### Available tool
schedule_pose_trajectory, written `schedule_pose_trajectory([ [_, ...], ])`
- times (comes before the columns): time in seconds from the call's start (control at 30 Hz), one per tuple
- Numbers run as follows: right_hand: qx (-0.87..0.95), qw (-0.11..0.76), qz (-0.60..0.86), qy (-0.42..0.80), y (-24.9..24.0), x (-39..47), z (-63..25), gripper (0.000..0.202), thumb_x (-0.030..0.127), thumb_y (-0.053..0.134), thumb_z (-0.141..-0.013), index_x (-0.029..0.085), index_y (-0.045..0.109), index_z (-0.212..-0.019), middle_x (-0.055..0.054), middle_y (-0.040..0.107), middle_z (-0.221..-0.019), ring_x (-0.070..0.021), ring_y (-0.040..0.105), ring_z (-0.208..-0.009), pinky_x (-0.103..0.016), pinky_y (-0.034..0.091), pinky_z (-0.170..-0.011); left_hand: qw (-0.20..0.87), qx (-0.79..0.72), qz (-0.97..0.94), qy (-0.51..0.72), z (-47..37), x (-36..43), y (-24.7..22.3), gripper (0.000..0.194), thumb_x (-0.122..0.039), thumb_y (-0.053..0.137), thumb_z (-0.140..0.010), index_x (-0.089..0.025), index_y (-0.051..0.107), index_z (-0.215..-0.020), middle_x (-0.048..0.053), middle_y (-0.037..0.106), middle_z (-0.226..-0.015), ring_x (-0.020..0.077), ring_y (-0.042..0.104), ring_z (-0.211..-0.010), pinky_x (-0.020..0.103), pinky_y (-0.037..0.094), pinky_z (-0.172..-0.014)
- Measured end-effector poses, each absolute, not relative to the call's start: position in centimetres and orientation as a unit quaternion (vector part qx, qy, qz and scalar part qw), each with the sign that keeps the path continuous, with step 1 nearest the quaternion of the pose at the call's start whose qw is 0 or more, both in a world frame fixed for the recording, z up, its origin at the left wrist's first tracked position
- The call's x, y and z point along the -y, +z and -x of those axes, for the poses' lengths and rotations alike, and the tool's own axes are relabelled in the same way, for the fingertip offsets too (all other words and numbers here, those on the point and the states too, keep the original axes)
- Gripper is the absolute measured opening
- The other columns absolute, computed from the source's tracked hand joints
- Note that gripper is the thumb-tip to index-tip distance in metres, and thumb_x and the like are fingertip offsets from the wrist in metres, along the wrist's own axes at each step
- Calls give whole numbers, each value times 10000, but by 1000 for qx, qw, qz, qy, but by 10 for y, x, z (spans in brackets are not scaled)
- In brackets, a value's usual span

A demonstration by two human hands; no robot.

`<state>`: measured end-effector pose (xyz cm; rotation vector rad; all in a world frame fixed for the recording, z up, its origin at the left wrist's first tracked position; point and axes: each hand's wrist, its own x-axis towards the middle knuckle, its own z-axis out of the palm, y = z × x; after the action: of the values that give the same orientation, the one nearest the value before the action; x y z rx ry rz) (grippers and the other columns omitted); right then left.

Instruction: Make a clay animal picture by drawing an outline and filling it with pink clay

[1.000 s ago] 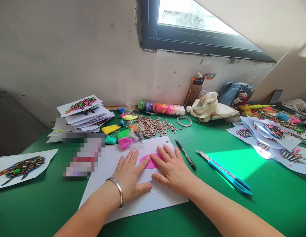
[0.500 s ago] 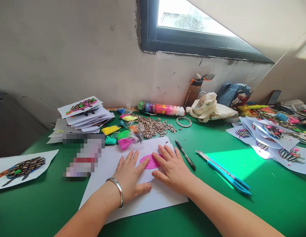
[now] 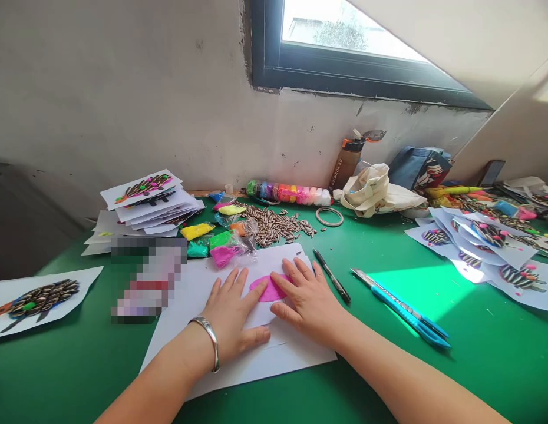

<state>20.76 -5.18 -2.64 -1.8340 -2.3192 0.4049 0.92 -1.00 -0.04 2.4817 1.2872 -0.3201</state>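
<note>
A flat pink piece of modelling clay (image 3: 268, 290) lies on white paper (image 3: 238, 371) that has faint drawn lines. My left hand (image 3: 232, 312), with a silver bangle at the wrist, rests on the paper with fingers spread, its index fingertip on the clay's left part. From the other side my right hand (image 3: 307, 300) lies flat, fingers apart, its index finger over the clay's right part. Part of the clay is hidden under the fingers. Just right of the paper is a black pen (image 3: 331, 275).
A blue utility knife (image 3: 402, 306) lies on the green table (image 3: 486, 365) at right. Beyond the paper are bagged clays (image 3: 198, 231), sunflower seeds (image 3: 274, 224) and a tape roll (image 3: 329, 217). Seed pictures are stacked left (image 3: 154, 206) and right (image 3: 481, 235). A bottle (image 3: 346, 165) stands behind.
Both hands keep almost the same place on the clay and paper. The whole view has shifted very slightly; nothing has been picked up or put down.
</note>
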Motion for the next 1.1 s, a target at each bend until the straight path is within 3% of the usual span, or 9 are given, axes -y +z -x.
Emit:
schedule_pose_trajectory([
  [0.13,770,76,618,142,-26,51,-208,679,691,255,-871,332,281,-1446,-77,193,-1539,-349,104,-1405,-642,73,-1065,164,-452,-870,-110,-8,10,-1,826,-621,573,-729,-325,271,-1439,163,151,-1536,366,31,-1393,579,111,-1088],
  [0.37,771,75,617,140,-27,50,-208,679,684,270,-872,312,312,-1438,-73,220,-1531,-350,120,-1402,-648,70,-1065,164,-451,-871,-107,-8,9,-3,823,-611,587,-724,-334,277,-1435,160,151,-1537,369,34,-1394,582,112,-1088],
  [0.47,766,111,617,144,-28,49,-217,666,614,320,-899,276,239,-1467,-92,204,-1534,-315,156,-1402,-599,139,-1086,166,-450,-872,-101,-7,9,-3,818,-603,593,-724,-337,283,-1433,150,147,-1539,371,29,-1394,586,106,-1088],
  [0.53,752,150,626,141,-30,47,-226,596,517,350,-927,233,304,-1449,-111,266,-1512,-281,240,-1380,-524,225,-1094,171,-446,-873,-99,-6,9,-2,821,-602,589,-729,-336,272,-1438,148,137,-1541,370,25,-1393,586,103,-1089],
  [0.67,730,225,636,114,-39,42,-241,388,295,431,-916,214,558,-1273,-103,491,-1365,-241,431,-1256,-411,379,-1026,179,-448,-871,-95,-5,8,-2,882,-590,594,-728,-330,179,-1462,148,133,-1542,363,35,-1397,586,110,-1091],
  [0.77,750,244,609,83,-44,37,-245,301,195,443,-901,243,669,-1094,-71,613,-1197,-236,512,-1138,-400,427,-956,177,-450,-870,-102,-5,7,-2,874,-596,587,-727,-299,215,-1460,154,127,-1541,360,31,-1400,575,105,-1096],
  [1.1,755,263,594,91,-44,29,-243,174,106,480,-861,198,627,-841,-52,645,-975,-195,531,-948,-342,413,-847,134,-474,-865,-94,-12,14,-2,830,-565,617,-707,-287,320,-1430,151,182,-1533,335,57,-1407,536,104,-1109],
])
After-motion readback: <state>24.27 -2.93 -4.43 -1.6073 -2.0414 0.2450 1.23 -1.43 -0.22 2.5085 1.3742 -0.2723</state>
